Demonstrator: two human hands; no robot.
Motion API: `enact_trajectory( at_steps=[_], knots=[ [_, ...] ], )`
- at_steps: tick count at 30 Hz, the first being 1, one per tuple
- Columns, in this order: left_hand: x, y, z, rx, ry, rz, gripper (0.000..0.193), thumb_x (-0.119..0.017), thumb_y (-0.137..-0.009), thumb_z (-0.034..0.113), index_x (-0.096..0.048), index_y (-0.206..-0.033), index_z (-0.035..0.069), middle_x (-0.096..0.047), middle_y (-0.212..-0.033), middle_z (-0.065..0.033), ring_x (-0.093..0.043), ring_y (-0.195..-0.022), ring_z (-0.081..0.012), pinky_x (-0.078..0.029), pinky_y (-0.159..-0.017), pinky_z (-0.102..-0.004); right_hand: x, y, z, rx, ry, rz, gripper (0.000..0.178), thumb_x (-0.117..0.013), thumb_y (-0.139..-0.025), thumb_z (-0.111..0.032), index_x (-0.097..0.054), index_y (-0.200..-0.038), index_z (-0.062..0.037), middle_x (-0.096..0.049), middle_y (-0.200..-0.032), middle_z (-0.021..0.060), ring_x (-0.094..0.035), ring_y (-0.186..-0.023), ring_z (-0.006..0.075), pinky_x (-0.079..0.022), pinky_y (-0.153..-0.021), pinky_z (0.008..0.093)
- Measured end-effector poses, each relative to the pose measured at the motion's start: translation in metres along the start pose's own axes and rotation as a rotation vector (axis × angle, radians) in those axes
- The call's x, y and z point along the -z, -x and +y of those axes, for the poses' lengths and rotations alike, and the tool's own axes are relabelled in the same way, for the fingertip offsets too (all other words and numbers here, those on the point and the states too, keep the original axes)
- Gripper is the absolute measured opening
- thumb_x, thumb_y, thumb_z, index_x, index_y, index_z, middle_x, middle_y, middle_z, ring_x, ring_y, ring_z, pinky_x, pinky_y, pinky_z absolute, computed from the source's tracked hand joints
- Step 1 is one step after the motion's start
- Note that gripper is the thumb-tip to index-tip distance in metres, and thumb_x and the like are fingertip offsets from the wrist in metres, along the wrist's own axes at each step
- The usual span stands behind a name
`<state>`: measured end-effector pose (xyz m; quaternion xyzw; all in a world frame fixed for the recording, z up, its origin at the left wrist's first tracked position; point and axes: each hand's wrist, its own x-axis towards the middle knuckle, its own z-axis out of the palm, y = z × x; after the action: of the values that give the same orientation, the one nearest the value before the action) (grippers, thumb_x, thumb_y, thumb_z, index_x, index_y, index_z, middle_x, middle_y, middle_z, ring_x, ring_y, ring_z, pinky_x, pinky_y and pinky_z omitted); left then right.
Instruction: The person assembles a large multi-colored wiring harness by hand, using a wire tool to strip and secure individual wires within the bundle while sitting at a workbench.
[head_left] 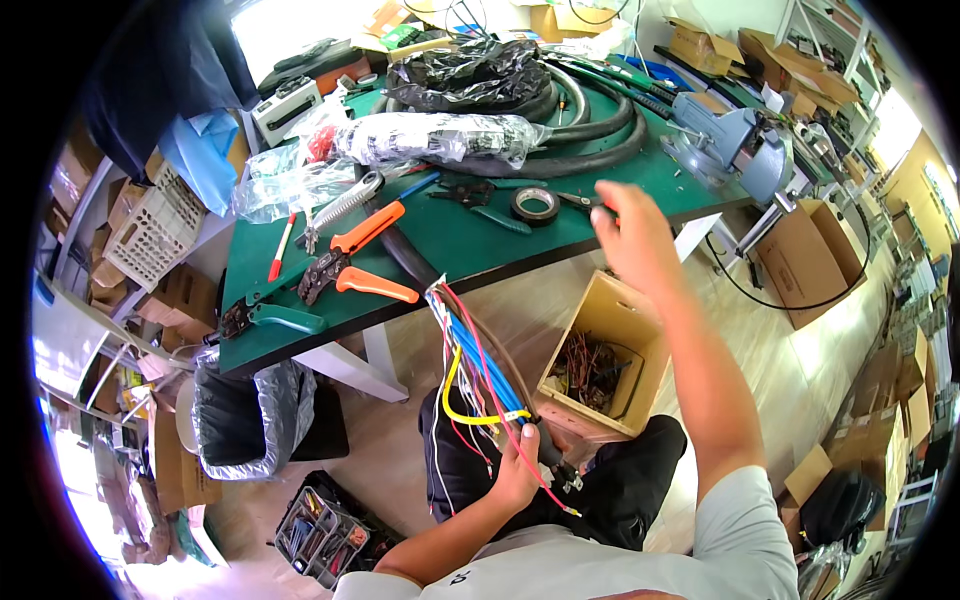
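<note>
Wires fan out of a thick black cable that comes off the table's edge toward my lap. My left hand is closed round the lower part of this bundle. In it are blue wires, a thicker yellow wire, thin red, white and brown wires. Bare metal ends show below the hand. Over the table's front edge, my right hand has its fingers bent at a small hand tool with metal jaws; its handles are mostly hidden. Beside it lies a roll of black tape.
Orange-handled crimping pliers, green-handled pliers and a red marker lie on the green table. A wooden box with wire scraps stands by my knees. A lined bin and toolbox are at left; a bench vise sits right.
</note>
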<state>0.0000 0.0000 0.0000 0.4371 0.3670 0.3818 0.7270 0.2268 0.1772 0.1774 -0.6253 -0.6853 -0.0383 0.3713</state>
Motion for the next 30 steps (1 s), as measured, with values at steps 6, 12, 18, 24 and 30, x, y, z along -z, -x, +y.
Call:
enact_trajectory(
  at_steps=[6, 12, 18, 24, 30],
  knots=[
    [-0.009, -0.001, 0.007, -0.068, 0.009, 0.045, 0.054, -0.029, -0.103, 0.052, -0.05, -0.102, 0.002, -0.063, -0.089, -0.009, -0.059, -0.074, -0.0144, -0.049, -0.066, -0.0278, -0.027, -0.074, -0.045, 0.32, 0.15, -0.098, 0.081, -0.078, -0.077, -0.029, -0.038, -0.142, -0.0043, -0.048, -0.137, 0.0174, -0.047, -0.124, 0.0384, -0.042, -0.103, 0.0446],
    [-0.007, -0.005, 0.001, -0.024, 0.058, -0.014, 0.049, -0.033, -0.105, 0.044, -0.055, -0.101, 0.0, -0.061, -0.09, -0.0074, -0.058, -0.083, -0.0163, -0.047, -0.077, -0.0301, -0.073, -0.16, -0.061, 0.392, 0.038, -0.247, 0.055, -0.078, -0.076, -0.033, -0.061, -0.124, -0.0128, -0.066, -0.115, 0.0131, -0.063, -0.106, 0.0336, -0.05, -0.09, 0.042],
    [-0.004, -0.003, -0.012, 0.039, 0.07, -0.013, 0.044, -0.036, -0.106, 0.039, -0.055, -0.107, -0.001, -0.061, -0.096, -0.0076, -0.058, -0.093, -0.0169, -0.047, -0.085, -0.0317, -0.079, -0.216, -0.081, 0.304, 0.069, -0.239, 0.048, -0.075, -0.074, -0.049, -0.07, -0.102, -0.0099, -0.07, -0.084, 0.0147, -0.068, -0.083, 0.0334, -0.052, -0.075, 0.0433],
    [0.002, 0.0, -0.002, -0.008, 0.052, -0.059, 0.026, -0.046, -0.104, 0.028, -0.051, -0.112, 0.004, -0.05, -0.09, 0.0, -0.044, -0.081, -0.0086, -0.041, -0.072, -0.0265, -0.085, -0.292, -0.067, 0.183, 0.15, 0.105, 0.067, -0.07, -0.075, -0.064, -0.067, -0.103, -0.0035, -0.065, -0.07, 0.0083, -0.065, -0.067, 0.0266, -0.05, -0.066, 0.0393],
    [0.009, -0.006, -0.02, 0.057, 0.042, -0.16, 0.03, -0.053, -0.101, 0.023, -0.043, -0.118, 0.0, -0.059, -0.106, -0.0088, -0.056, -0.098, -0.0149, -0.046, -0.087, -0.0321, -0.076, -0.328, -0.084, 0.054, 0.125, 0.473, 0.038, -0.071, -0.074, -0.038, -0.067, -0.088, -0.0026, -0.069, -0.082, 0.0201, -0.068, -0.081, 0.0352, -0.052, -0.075, 0.0442]
  ],
)
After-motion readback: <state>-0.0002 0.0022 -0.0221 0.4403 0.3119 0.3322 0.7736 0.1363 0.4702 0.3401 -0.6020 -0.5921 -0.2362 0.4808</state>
